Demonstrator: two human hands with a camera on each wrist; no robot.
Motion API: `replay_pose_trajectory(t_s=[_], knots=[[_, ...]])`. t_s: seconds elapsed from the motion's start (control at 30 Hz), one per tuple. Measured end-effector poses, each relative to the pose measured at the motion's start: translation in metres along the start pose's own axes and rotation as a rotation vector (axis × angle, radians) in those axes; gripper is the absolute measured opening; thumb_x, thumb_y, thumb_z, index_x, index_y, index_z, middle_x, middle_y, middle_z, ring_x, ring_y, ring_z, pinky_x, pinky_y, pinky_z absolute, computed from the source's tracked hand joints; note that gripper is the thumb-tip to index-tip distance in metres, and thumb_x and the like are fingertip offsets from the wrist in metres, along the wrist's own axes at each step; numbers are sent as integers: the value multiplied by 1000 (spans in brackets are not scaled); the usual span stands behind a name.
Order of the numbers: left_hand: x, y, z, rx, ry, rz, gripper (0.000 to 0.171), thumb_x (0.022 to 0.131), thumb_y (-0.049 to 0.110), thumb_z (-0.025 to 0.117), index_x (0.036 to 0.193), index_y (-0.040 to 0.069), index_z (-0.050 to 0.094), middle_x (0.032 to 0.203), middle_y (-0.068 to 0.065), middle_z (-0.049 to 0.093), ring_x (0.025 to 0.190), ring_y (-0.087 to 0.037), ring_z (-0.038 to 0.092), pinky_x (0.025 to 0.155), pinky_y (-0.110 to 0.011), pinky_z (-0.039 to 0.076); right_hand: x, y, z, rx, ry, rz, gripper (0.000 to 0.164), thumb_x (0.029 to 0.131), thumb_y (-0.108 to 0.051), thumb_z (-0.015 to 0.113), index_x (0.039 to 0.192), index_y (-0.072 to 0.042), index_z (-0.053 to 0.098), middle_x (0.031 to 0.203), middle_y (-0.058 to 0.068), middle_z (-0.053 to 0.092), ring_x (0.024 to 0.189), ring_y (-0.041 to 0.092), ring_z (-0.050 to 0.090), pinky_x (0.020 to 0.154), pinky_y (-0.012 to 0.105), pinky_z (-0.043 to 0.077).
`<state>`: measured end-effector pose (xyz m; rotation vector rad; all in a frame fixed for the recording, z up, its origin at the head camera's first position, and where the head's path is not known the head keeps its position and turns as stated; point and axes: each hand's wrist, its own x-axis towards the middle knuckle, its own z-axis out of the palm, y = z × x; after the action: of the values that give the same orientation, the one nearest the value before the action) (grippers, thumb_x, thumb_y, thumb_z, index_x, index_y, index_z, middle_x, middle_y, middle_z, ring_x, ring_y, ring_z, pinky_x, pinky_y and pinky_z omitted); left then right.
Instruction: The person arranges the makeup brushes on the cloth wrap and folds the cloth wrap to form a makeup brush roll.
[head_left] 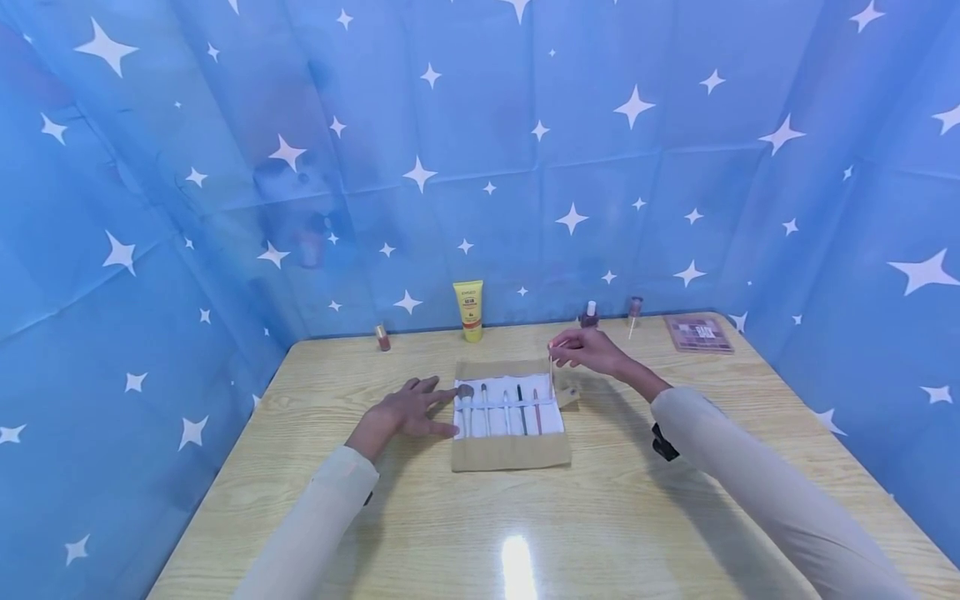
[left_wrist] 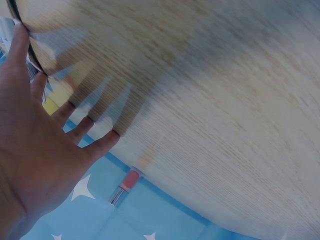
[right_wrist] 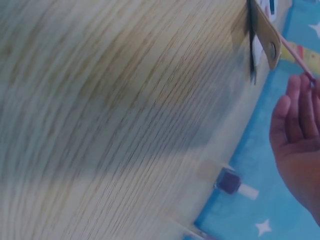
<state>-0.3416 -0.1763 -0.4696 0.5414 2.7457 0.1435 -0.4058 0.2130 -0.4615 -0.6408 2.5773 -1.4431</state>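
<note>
An unrolled tan brush roll (head_left: 510, 453) with a white lining lies in the middle of the table. Several makeup brushes stand in its slots, among them a large fluffy brush (head_left: 466, 400) at the left end and a dark green one (head_left: 521, 408). My right hand (head_left: 588, 350) pinches a slim pink makeup brush (right_wrist: 298, 60) by its upper end, held upright at the roll's right end; its lower end is at the lining. My left hand (head_left: 411, 408) touches the roll's left edge with spread fingers, nothing held. Beside the right end sticks out a tan snap strap (right_wrist: 267, 37).
Along the back of the wooden table (head_left: 337, 500) stand a small red bottle (head_left: 383, 338), a yellow tube (head_left: 470, 310), a dark bottle with white cap (head_left: 590, 315) and a lip gloss tube (head_left: 635, 310). A palette (head_left: 699, 333) lies back right. Starry blue cloth (head_left: 480, 208) surrounds the table.
</note>
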Motion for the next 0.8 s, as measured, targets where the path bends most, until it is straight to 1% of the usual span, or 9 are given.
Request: replay_pose_trajectory(t_s=[0.1, 0.17, 0.37, 0.57, 0.7, 0.8], knots=[[0, 1, -1, -7, -2, -1, 84, 90, 76, 60, 162, 43, 32, 174, -5, 17, 159, -37, 12, 118, -70, 26, 1, 0, 0, 3, 13, 5, 34, 106, -18, 63, 127, 10, 64, 110, 21, 76, 97, 31, 75, 89, 58, 58], [0, 1, 0, -7, -4, 0, 85, 90, 76, 60, 162, 42, 32, 174, -5, 17, 159, -38, 12, 118, -70, 26, 2, 0, 1, 11, 21, 6, 33, 106, -17, 62, 126, 8, 65, 109, 21, 76, 97, 31, 75, 89, 59, 57], [0, 1, -1, -17, -5, -1, 84, 90, 75, 61, 162, 42, 33, 174, -5, 17, 159, -37, 12, 119, -70, 25, 4, 1, 6, 21, 17, -29, 31, 108, -17, 58, 125, 8, 66, 107, 24, 75, 97, 37, 75, 86, 58, 59], [1, 0, 0, -21, -3, -1, 84, 90, 75, 61, 162, 43, 33, 174, -5, 17, 159, -37, 12, 119, -69, 25, 6, 3, 12, 0, 14, -16, 31, 107, -20, 61, 122, 7, 68, 103, 24, 76, 96, 41, 74, 84, 60, 59], [0, 1, 1, -16, 2, -5, 83, 90, 75, 61, 162, 43, 33, 174, -5, 18, 159, -37, 13, 119, -69, 26, 6, 2, 14, -18, 15, -15, 30, 106, -18, 62, 121, 7, 69, 104, 23, 76, 96, 42, 74, 81, 57, 60], [0, 1, 1, -11, 4, -8, 83, 90, 75, 61, 162, 43, 33, 174, -5, 18, 159, -37, 13, 119, -69, 26, 5, 1, 16, -34, -11, 2, 27, 105, -15, 63, 121, 7, 70, 105, 21, 76, 97, 41, 73, 79, 53, 61]])
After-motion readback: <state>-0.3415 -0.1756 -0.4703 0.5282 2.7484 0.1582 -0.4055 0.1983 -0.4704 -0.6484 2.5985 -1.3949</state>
